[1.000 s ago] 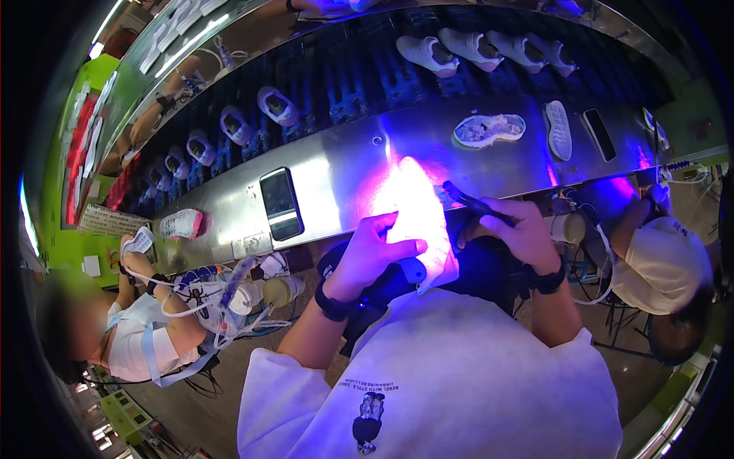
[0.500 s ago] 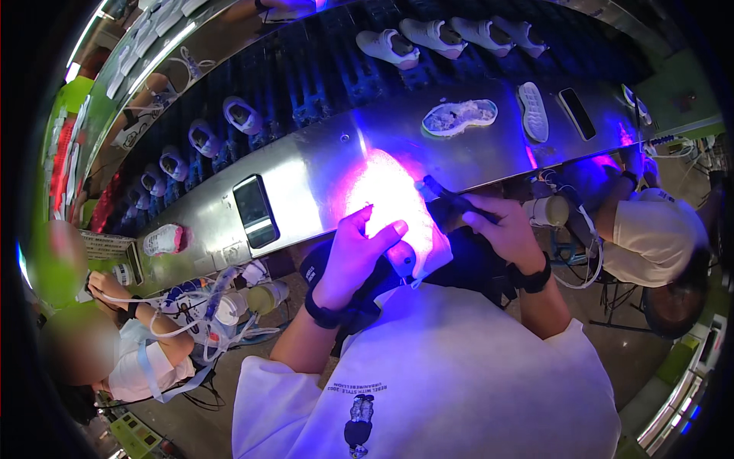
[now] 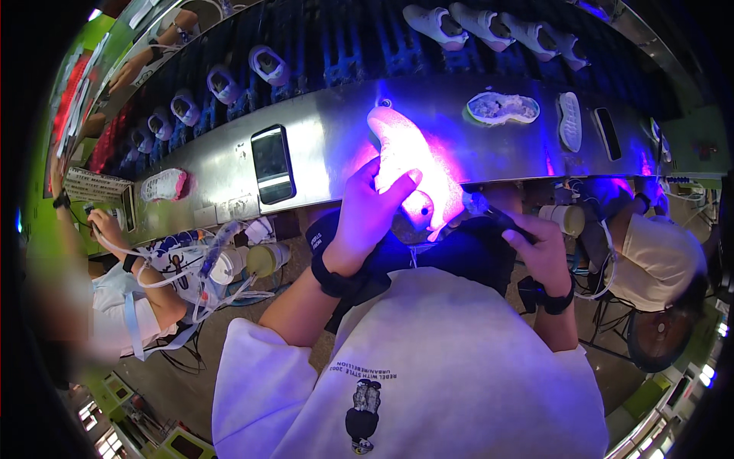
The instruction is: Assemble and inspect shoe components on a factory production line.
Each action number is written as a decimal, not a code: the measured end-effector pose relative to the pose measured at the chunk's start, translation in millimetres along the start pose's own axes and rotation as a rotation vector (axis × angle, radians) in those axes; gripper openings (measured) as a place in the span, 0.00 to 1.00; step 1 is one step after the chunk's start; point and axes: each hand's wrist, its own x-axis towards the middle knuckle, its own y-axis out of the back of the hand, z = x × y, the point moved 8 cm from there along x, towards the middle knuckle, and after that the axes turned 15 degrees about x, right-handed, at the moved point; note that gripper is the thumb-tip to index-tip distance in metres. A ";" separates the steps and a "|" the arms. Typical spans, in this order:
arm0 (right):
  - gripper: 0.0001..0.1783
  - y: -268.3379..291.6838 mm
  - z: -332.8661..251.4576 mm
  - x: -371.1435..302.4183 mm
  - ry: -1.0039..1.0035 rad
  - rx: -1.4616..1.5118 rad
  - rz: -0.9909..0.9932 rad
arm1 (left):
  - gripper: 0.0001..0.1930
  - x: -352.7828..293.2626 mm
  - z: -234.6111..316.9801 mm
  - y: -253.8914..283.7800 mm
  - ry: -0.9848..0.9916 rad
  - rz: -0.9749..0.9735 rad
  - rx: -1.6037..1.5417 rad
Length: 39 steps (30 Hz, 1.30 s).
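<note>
Under a strong violet-pink light, a shoe (image 3: 407, 145) is held at the bench's near edge, its toe pointing away to the upper left. My left hand (image 3: 363, 214) grips it around the opening, thumb on top. The glare hides much of the shoe's surface. Closed around the dark handle of a brush (image 3: 495, 213) is my right hand (image 3: 543, 256). The brush's bluish, fuzzy tip is just right of the shoe's heel end; whether it touches I cannot tell.
The metal bench (image 3: 218, 164) carries a phone (image 3: 273, 164), a white shoe (image 3: 164, 184), a shoe sole (image 3: 502, 109) and another sole (image 3: 569, 121). Behind runs a dark slatted conveyor (image 3: 329, 50) with several shoes. Co-workers sit on both sides. White tubs (image 3: 562, 219) stand below the bench edge.
My right hand has drawn the brush down and right, and its bluish tip now shows. The shoe has turned, its toe leaning further left. The whole view has shifted slightly.
</note>
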 end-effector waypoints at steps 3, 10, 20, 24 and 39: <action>0.18 3.9 -13.1 5.5 0.037 -0.116 0.009 | 0.18 -3.6 -1.6 -3.3 0.161 -0.019 -0.179; 0.21 5.8 -65.1 22.6 0.162 -0.260 -0.025 | 0.21 -9.8 -24.0 -12.1 0.291 -0.134 -0.442; 0.19 16.5 -86.1 43.2 0.204 -0.422 -0.065 | 0.24 -27.8 -31.5 -39.5 0.528 -0.103 -0.720; 0.19 21.7 -70.6 49.5 0.234 -0.346 -0.047 | 0.21 -29.4 -33.2 -54.2 0.599 -0.236 -0.958; 0.21 -6.7 11.5 44.2 0.093 -0.121 -0.047 | 0.28 -45.6 -38.2 -70.0 0.844 -0.464 -1.485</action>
